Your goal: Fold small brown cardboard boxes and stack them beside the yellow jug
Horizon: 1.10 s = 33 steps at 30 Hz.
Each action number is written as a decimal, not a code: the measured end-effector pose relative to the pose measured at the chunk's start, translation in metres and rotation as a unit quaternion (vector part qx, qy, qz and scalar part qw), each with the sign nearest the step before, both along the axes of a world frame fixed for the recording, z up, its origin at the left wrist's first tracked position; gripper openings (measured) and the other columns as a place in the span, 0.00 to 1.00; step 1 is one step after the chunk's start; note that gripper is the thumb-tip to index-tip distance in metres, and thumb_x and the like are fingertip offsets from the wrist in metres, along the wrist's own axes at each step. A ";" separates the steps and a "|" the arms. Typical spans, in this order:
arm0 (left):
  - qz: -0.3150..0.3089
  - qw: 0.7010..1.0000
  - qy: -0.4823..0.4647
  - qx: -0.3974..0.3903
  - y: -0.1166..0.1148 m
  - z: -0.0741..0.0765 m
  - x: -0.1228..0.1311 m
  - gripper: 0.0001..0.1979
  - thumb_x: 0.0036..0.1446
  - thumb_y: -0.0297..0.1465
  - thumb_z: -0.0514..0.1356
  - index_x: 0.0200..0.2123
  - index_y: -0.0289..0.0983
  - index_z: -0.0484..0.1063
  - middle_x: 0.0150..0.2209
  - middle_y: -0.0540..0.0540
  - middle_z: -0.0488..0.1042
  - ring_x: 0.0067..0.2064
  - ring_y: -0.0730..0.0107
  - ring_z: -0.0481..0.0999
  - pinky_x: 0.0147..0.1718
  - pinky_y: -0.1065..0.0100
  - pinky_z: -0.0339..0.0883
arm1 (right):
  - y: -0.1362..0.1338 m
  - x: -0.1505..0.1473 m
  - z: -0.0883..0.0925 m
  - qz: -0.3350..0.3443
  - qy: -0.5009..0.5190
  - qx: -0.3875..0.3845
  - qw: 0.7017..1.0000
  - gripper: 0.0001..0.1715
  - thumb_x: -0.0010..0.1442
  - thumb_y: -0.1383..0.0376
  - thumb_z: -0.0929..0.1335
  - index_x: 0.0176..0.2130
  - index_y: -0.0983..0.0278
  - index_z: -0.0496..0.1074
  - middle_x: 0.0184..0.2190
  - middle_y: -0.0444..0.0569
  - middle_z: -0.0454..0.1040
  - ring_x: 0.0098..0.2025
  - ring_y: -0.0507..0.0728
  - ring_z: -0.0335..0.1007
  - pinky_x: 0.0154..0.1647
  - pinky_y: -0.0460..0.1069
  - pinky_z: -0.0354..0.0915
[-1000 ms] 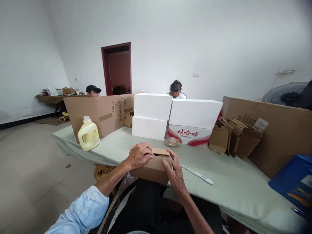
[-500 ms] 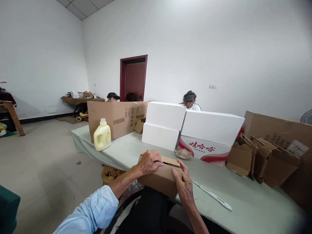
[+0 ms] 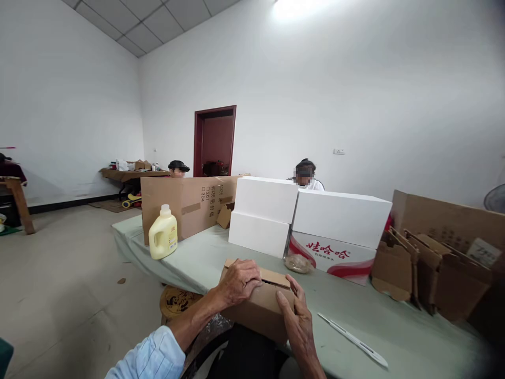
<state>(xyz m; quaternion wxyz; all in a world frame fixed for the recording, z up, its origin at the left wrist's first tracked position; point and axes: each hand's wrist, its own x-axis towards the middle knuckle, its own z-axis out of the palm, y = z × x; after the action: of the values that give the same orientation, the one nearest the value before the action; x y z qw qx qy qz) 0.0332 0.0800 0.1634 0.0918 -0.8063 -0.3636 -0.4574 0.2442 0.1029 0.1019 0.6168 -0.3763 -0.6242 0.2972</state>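
Observation:
A small brown cardboard box [image 3: 256, 310] rests at the table's near edge, above my lap. Its top flap stands slightly up, leaving a dark gap along the front edge. My left hand [image 3: 240, 281] lies over the top left of the box, fingers bent and pressing at the flap by the gap. Around the right end, my right hand [image 3: 298, 310] grips the box, with the thumb on the front face and fingers behind. To the right of that hand lies a slim white knife-like tool [image 3: 353, 339] on the green cloth.
A yellow jug [image 3: 163, 234] stands at the left before a large carton [image 3: 189, 205]. White boxes [image 3: 262, 202] are stacked behind, beside a red-and-white carton [image 3: 331, 252] and a clear plastic bundle [image 3: 299, 263]. Folded cardboard [image 3: 430, 268] leans at right. Two people sit beyond.
The view has tilted up a little, so everything sits lower in the picture. Both hands keep their hold on the box, with hardly any movement of the fingers.

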 end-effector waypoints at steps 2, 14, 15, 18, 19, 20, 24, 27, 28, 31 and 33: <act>0.000 1.000 0.005 0.001 -0.001 0.000 0.000 0.07 0.64 0.24 0.66 0.33 0.38 0.77 0.37 0.48 0.81 0.42 0.67 0.80 0.45 0.64 0.65 | -0.001 0.000 0.001 -0.004 0.001 -0.006 1.000 0.39 0.63 0.41 0.71 0.64 0.60 0.72 0.70 0.55 0.67 0.73 0.69 0.60 0.75 0.62 0.56; 0.043 0.996 0.042 -0.060 0.000 0.003 -0.003 0.06 0.65 0.27 0.68 0.33 0.38 0.76 0.40 0.47 0.81 0.46 0.66 0.80 0.50 0.64 0.68 | 0.006 -0.004 -0.001 -0.019 -0.011 0.009 1.000 0.42 0.60 0.39 0.71 0.62 0.62 0.74 0.68 0.55 0.69 0.72 0.71 0.61 0.77 0.63 0.52; 0.042 0.996 0.044 -0.065 0.000 0.003 -0.004 0.06 0.65 0.27 0.67 0.34 0.38 0.76 0.40 0.47 0.81 0.46 0.65 0.80 0.50 0.64 0.68 | 0.006 -0.003 -0.001 -0.017 -0.012 0.011 1.000 0.41 0.60 0.39 0.71 0.61 0.62 0.74 0.68 0.55 0.69 0.72 0.71 0.61 0.77 0.63 0.52; 0.036 0.996 0.045 -0.073 0.002 0.004 -0.004 0.06 0.66 0.27 0.66 0.34 0.38 0.76 0.40 0.47 0.80 0.46 0.65 0.80 0.51 0.64 0.68 | 0.007 -0.003 -0.001 -0.018 -0.010 0.012 1.000 0.41 0.60 0.40 0.71 0.61 0.62 0.74 0.67 0.55 0.70 0.72 0.71 0.61 0.75 0.63 0.55; 0.034 0.996 0.046 -0.074 0.002 0.004 -0.003 0.06 0.66 0.27 0.66 0.34 0.38 0.76 0.40 0.47 0.80 0.46 0.64 0.79 0.51 0.64 0.69 | 0.007 -0.003 -0.001 -0.020 -0.009 0.011 1.000 0.41 0.60 0.40 0.71 0.62 0.62 0.74 0.67 0.55 0.70 0.71 0.71 0.61 0.75 0.63 0.55; 0.032 0.996 0.047 -0.076 0.002 0.005 -0.003 0.06 0.66 0.27 0.66 0.34 0.38 0.76 0.40 0.46 0.80 0.46 0.64 0.79 0.50 0.63 0.69 | 0.007 -0.003 0.000 -0.021 -0.007 0.009 1.000 0.41 0.60 0.40 0.72 0.62 0.62 0.74 0.67 0.55 0.70 0.71 0.71 0.62 0.75 0.63 0.56; 0.021 0.995 0.046 -0.082 0.000 0.009 -0.003 0.07 0.66 0.25 0.65 0.33 0.38 0.76 0.39 0.46 0.79 0.45 0.64 0.78 0.50 0.63 0.69 | 0.004 -0.004 0.003 -0.019 -0.003 0.009 1.000 0.41 0.60 0.40 0.71 0.62 0.63 0.73 0.67 0.56 0.70 0.70 0.70 0.63 0.74 0.63 0.57; 0.015 0.995 0.040 -0.090 -0.003 0.011 -0.004 0.07 0.67 0.25 0.64 0.33 0.38 0.75 0.39 0.46 0.79 0.45 0.64 0.78 0.51 0.64 0.69 | 0.000 -0.005 0.005 -0.009 -0.005 0.005 1.000 0.40 0.61 0.42 0.71 0.62 0.62 0.73 0.68 0.57 0.69 0.70 0.69 0.63 0.75 0.62 0.56; 0.014 0.995 0.040 -0.093 -0.004 0.011 -0.005 0.07 0.67 0.26 0.64 0.33 0.38 0.75 0.39 0.46 0.79 0.46 0.64 0.78 0.51 0.64 0.69 | -0.002 -0.005 0.005 -0.006 -0.005 0.004 1.000 0.39 0.62 0.42 0.71 0.62 0.62 0.73 0.68 0.56 0.69 0.70 0.69 0.63 0.75 0.62 0.55; 0.010 0.995 0.037 -0.094 -0.007 0.010 -0.005 0.07 0.67 0.25 0.63 0.34 0.38 0.75 0.40 0.46 0.78 0.46 0.64 0.78 0.51 0.64 0.68 | -0.006 -0.007 0.005 0.000 0.000 0.006 1.000 0.37 0.63 0.42 0.71 0.61 0.61 0.74 0.69 0.56 0.68 0.72 0.69 0.61 0.76 0.62 0.53; 0.010 0.995 0.032 -0.090 -0.008 0.008 -0.005 0.08 0.67 0.24 0.62 0.34 0.38 0.74 0.39 0.46 0.78 0.45 0.64 0.78 0.50 0.64 0.68 | -0.007 -0.008 0.005 -0.003 0.004 0.008 1.000 0.36 0.63 0.42 0.71 0.59 0.62 0.75 0.69 0.56 0.68 0.72 0.69 0.62 0.76 0.62 0.54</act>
<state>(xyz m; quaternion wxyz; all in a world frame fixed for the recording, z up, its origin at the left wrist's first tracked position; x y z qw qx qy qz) 0.0282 0.0720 0.1715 0.0351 -0.8219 -0.4085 -0.3954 0.2361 0.0954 0.1064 0.6228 -0.3722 -0.6232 0.2921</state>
